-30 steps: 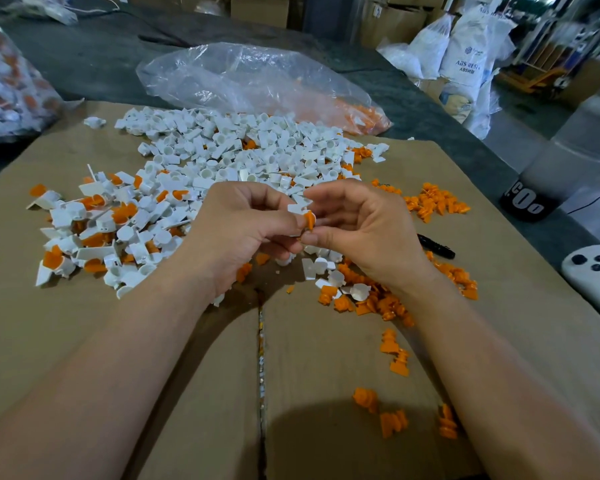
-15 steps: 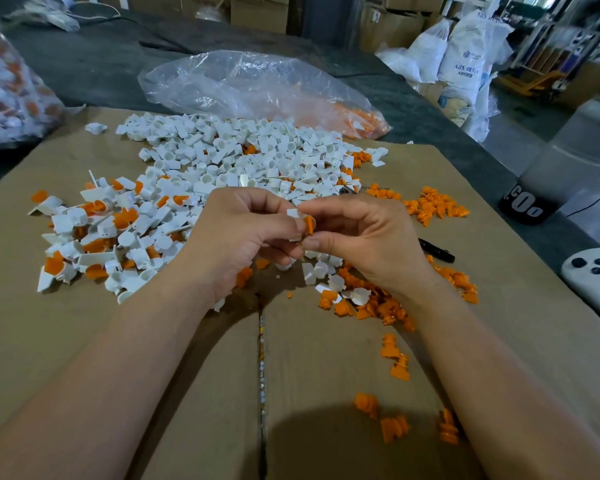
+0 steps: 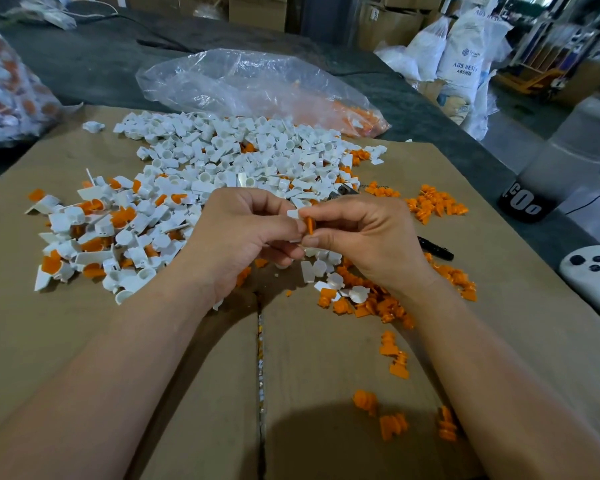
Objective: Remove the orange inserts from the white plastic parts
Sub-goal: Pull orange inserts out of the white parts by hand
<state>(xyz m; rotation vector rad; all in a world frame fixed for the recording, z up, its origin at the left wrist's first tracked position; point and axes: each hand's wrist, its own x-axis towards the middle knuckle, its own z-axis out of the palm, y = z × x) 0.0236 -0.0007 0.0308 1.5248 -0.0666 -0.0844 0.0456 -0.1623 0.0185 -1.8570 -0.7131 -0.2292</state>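
Note:
Both my hands meet over the middle of the cardboard. My left hand (image 3: 243,233) grips a small white plastic part (image 3: 292,214), mostly hidden by its fingers. My right hand (image 3: 364,237) pinches the orange insert (image 3: 309,225) that sticks out of that part, between thumb and forefinger. A heap of white parts with orange inserts (image 3: 97,233) lies to the left. Behind the hands spreads a larger heap of empty white parts (image 3: 243,154). Loose orange inserts (image 3: 364,303) lie under and right of my right wrist.
A clear plastic bag (image 3: 257,84) with some orange pieces lies behind the heaps. Another small pile of orange inserts (image 3: 437,202) sits at right, near a black marker (image 3: 435,249). A white device (image 3: 593,275) lies at the right edge. The cardboard (image 3: 153,375) has a seam down the middle.
The hands have stayed together in the same grip, with barely any shift. The orange insert still shows between the fingertips.

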